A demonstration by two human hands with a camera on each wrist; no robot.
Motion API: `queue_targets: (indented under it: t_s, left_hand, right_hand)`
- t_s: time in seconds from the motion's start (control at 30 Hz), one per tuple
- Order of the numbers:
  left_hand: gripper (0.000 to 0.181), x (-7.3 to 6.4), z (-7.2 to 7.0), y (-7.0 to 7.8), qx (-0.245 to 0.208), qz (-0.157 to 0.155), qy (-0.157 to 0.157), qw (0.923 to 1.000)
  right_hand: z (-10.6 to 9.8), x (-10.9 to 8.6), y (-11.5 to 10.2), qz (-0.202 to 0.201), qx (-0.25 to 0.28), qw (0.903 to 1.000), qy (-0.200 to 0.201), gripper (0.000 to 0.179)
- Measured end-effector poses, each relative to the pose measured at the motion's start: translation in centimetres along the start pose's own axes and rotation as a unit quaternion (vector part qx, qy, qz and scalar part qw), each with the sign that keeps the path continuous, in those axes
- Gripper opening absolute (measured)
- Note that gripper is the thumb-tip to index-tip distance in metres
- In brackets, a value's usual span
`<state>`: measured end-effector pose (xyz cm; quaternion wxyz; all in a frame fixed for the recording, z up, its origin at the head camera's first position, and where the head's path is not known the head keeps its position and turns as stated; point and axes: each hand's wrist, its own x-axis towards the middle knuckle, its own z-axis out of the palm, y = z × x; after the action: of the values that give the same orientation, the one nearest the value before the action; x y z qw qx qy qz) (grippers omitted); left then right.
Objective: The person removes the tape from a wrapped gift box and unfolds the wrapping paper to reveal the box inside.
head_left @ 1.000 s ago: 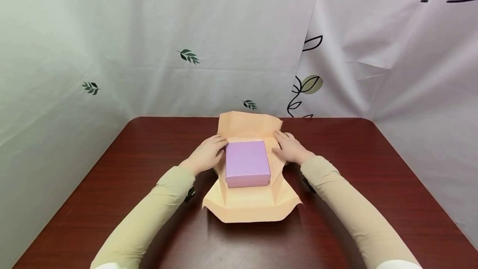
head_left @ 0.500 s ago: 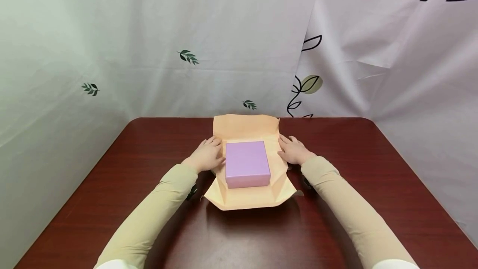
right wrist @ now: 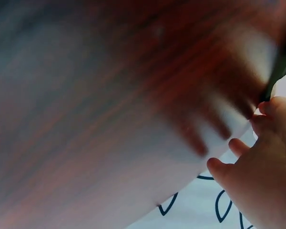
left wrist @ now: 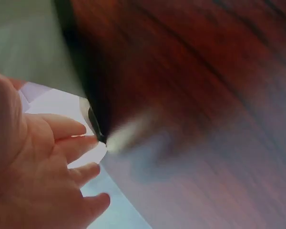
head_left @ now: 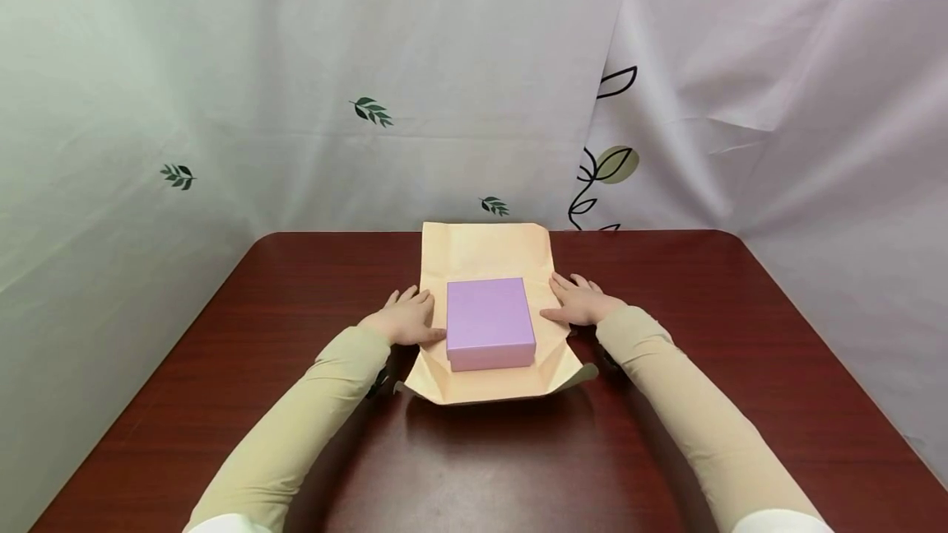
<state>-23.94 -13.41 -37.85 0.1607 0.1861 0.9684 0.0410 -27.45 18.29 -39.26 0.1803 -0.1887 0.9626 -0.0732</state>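
Note:
A lidded purple box point(head_left: 490, 315) sits in the middle of a creased peach sheet of paper point(head_left: 486, 249), which is spread under it with raised flaps at its far and near ends. My left hand point(head_left: 403, 317) rests at the paper's left side, fingers spread, thumb pointing at the box's left wall. At the opposite side, my right hand point(head_left: 581, 303) lies with extended fingers on the paper's right edge, apart from the box. Both wrist views show the left hand point(left wrist: 47, 162) and the right hand point(right wrist: 262, 162) with parted fingers beside a dark sheet edge.
The dark red wooden table point(head_left: 741, 368) has rounded far corners. Behind it hangs a pale cloth backdrop point(head_left: 459, 64) printed with leaves. The paper's near right corner curls up above the tabletop.
The near flap has dropped and its right corner now curls. My left hand has slid slightly toward me and spread its fingers. The right hand has shifted slightly outward; the box stays put.

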Motion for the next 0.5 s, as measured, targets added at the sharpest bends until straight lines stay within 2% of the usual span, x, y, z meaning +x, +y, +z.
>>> queue_targets:
  t_s: [0.13,0.23,0.33,0.5]
  left_hand:
    - [0.076,0.02,0.07,-0.19,-0.007,0.008,-0.009,0.9999]
    - [0.071,-0.08,0.01,-0.32,-0.014,0.02,0.002,0.9997]
    - [0.067,-0.33,-0.15,-0.45,-0.018,0.035,0.026,0.9989]
    - [0.065,-0.9,-0.55,-0.27,-0.003,0.069,0.095,0.9931]
  right_hand:
    - [-0.04,-0.05,0.03,-0.003,0.002,1.0,-0.004,0.083]
    - [-0.06,-0.17,0.0,-0.008,0.013,0.9999,0.004,0.084]
    - [-0.23,-0.3,-0.12,-0.017,0.035,0.9989,0.025,0.08]
    - [-0.98,-0.7,-0.55,-0.035,0.057,0.9955,0.067,0.074]
